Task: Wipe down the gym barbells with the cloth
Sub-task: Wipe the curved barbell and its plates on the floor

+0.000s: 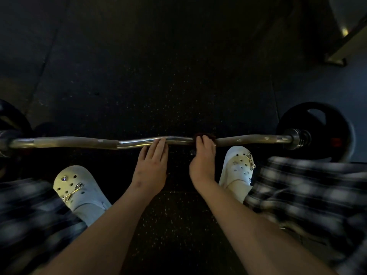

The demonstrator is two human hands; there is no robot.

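The right hand (202,161) curls around a dark cloth (206,136) wrapped on the EZ curl bar (79,142), just right of frame centre. Beside it, the left hand (151,163) lays straight fingers on the bar's shiny middle bend. The wavy, dull-grey bar crosses mid-frame over the speckled rubber floor (178,86), with a black weight plate (317,126) at its right end.

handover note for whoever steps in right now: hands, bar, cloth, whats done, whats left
Left hand: open, straight fingers resting on the middle of the barbell.
Right hand: grips the dark cloth wrapped on the bar just right of centre.
Barbell lies on the floor by the feet, weight plates on.
Done: cloth is on the bar; how much is wiped cannot be told.
Left: likely the rest of the shaft.
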